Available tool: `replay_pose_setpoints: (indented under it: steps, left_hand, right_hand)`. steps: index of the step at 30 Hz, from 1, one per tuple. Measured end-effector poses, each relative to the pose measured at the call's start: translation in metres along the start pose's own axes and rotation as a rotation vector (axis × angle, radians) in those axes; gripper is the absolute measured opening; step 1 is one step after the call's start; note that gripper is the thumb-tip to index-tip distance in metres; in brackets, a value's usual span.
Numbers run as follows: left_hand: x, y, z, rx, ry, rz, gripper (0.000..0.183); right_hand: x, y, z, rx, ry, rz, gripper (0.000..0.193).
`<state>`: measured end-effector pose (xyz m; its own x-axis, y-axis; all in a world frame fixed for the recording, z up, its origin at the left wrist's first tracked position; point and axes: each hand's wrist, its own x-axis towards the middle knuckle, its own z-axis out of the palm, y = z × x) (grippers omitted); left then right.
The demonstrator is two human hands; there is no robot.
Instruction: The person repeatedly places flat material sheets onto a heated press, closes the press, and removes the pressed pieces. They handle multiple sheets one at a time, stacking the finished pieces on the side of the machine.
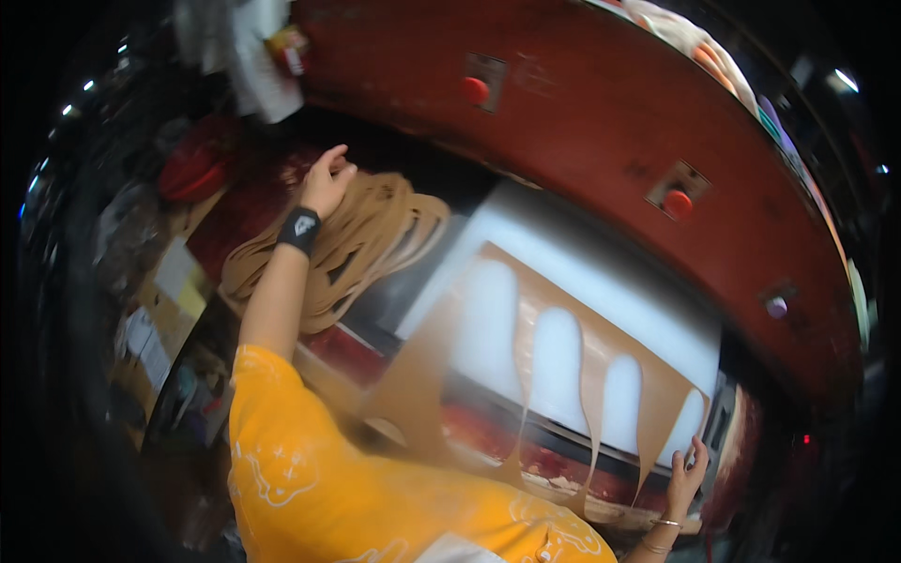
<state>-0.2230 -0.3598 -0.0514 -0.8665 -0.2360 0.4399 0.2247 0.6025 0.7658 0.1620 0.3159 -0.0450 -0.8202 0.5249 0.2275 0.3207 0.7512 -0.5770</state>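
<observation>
My left hand (pixel 326 186), with a black wristband (pixel 299 232) on its wrist, is over the far edge of a heap of tan cut sheet offcuts (pixel 375 225). Its fingers are loosely bent and apart, with nothing visible in them. A tan sheet (pixel 526 277) with several long, rounded sole-shaped holes lies over a white board (pixel 601 272), its near strips hanging over the board's front edge. Beside the sheet's right end is my right hand (pixel 686 477), fingers spread and partly curled; contact with the sheet cannot be made out.
A red machine beam (pixel 582 122) spans the far side, with red push buttons (pixel 476 90) on its face. White bags (pixel 258 70) hang at the far left. Cardboard and papers (pixel 155 347) lie left of the heap. Cloth-like material (pixel 699 47) rests on top of the beam.
</observation>
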Motion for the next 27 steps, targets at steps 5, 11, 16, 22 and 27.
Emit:
replay_pose_setpoints:
  steps: [5,11,16,22,27]
  left_hand:
    - [-0.068,0.098,0.121,0.068,-0.544,0.451,0.054]
    - [-0.060,0.105,0.179,0.278,-0.659,0.685,0.044]
    - [0.017,0.120,0.235,0.247,-1.046,0.698,0.038]
    - [-0.004,0.257,0.263,-0.349,-1.001,0.688,0.010]
    - [-0.082,0.419,0.319,-0.761,-1.044,1.104,0.024]
  right_hand:
    - [-0.040,0.032,-0.001,-0.190,0.083,-0.028,0.056]
    - [-0.056,-0.017,-0.015,0.653,0.071,0.493,0.064]
    - [-0.076,-0.029,-0.038,0.563,0.043,0.479,0.022]
    - [-0.189,0.002,-0.045,0.621,0.440,0.447,0.019]
    - [-0.298,-0.004,-0.057,0.774,0.980,0.789,0.016]
